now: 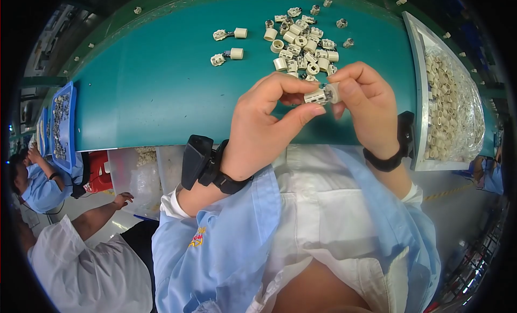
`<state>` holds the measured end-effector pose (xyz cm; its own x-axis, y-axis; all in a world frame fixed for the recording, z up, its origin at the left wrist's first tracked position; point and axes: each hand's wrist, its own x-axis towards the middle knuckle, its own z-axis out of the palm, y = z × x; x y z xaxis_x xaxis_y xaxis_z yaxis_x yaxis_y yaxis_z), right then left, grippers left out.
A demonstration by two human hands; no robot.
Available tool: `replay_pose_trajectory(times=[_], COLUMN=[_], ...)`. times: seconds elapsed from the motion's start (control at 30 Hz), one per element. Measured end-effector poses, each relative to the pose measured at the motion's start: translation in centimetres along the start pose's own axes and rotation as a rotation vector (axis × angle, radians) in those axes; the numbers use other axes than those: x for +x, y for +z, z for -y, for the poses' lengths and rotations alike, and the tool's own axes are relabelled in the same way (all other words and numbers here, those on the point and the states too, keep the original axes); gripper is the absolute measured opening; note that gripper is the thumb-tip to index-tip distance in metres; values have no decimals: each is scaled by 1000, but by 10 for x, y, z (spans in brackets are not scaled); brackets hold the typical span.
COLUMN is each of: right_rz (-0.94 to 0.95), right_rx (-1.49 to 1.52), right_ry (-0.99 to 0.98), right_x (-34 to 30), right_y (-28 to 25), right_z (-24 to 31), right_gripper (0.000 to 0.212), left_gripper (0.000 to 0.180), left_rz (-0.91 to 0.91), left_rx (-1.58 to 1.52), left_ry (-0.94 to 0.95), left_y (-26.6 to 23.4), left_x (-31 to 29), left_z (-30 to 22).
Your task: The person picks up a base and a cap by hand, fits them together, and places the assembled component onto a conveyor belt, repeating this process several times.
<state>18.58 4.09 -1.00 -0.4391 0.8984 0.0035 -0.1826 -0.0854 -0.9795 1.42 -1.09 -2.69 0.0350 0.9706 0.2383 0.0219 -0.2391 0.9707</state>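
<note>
My left hand (269,111) pinches a cream slotted plastic piece (315,96) between thumb and fingers. Against its right end, my right hand (369,105) grips a short cream cylindrical cap (333,92). Dark metal shows between the two parts, which are in line and close together; how far one sits inside the other I cannot tell. Just beyond my fingers lies a loose pile of similar caps and slotted pieces (300,41). Two slotted pieces with caps at their ends, an upper pair (240,33) and a lower pair (236,54), lie farther left.
The green table (145,92) spans the view. A pale tray (421,105) at right holds a plastic bag of many cream caps (447,103). At left stands a blue tray (69,127) of small metal parts. Co-workers (97,264) sit at the left, near clear bins (134,178).
</note>
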Motion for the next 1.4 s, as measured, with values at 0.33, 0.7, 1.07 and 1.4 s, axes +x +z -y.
replay_pose_trajectory(times=[0.33,0.7,1.07,1.4], right_rz=[31,-19,118,245], right_rx=[-35,-25,65,-661], right_ry=[-6,41,-105,-412], right_x=[-3,-2,-6,12], right_y=[2,10,10,1], right_z=[4,-2,-9,19], right_gripper=[16,14,22,23], left_gripper=[24,17,20,11], left_rz=[7,1,-76,-40], left_rx=[-88,-295,-588,-645], left_ry=[-138,-132,-165,-158], left_y=[-1,3,5,-1], left_x=[-3,-3,-2,4], left_z=[-3,-3,1,7])
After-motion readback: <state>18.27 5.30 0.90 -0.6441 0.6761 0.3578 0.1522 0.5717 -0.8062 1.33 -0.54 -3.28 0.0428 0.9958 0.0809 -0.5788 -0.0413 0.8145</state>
